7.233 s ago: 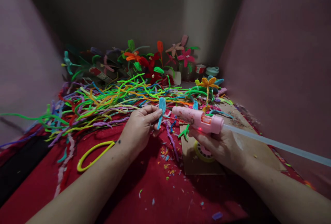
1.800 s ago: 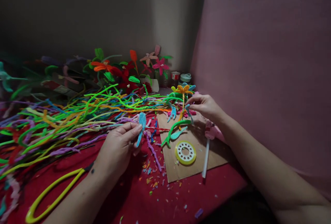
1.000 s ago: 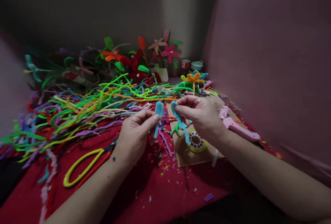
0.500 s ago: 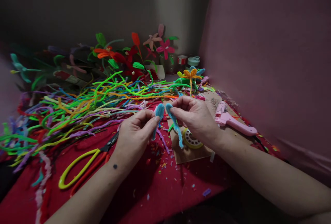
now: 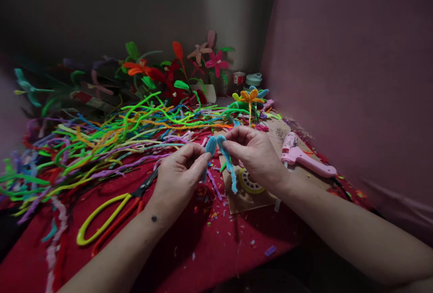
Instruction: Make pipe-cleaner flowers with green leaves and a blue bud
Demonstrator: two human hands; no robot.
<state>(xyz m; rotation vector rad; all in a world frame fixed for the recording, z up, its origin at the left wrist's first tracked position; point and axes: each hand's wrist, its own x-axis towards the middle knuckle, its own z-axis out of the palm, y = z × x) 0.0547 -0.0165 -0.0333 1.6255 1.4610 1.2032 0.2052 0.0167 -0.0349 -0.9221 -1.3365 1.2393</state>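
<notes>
So, both hands are up off the red cloth (image 5: pixel 209 243), each pinched shut on one fuzzy blue piece. The left hand (image 5: pixel 179 173) grips a short blue loop (image 5: pixel 210 145) between thumb and forefinger, with the other fingers curled in. The right hand (image 5: pixel 257 153) pinches a longer blue loop (image 5: pixel 228 164) near its top, and the tail hangs down over the cardboard sheet (image 5: pixel 250 200). The two rounded tops are just touching, dead centre of the view. My guess is they're held like that so the ends line up.

The pink glue gun (image 5: pixel 304 157) lies on the cardboard's right side near the right wrist, probably parked there to keep its tip off the fabric. Yellow-handled scissors (image 5: pixel 108 211) lie by the left forearm and a tape roll (image 5: pixel 250 187) sits under the right hand. The loose pile of stems (image 5: pixel 118 135) is spread out behind.
</notes>
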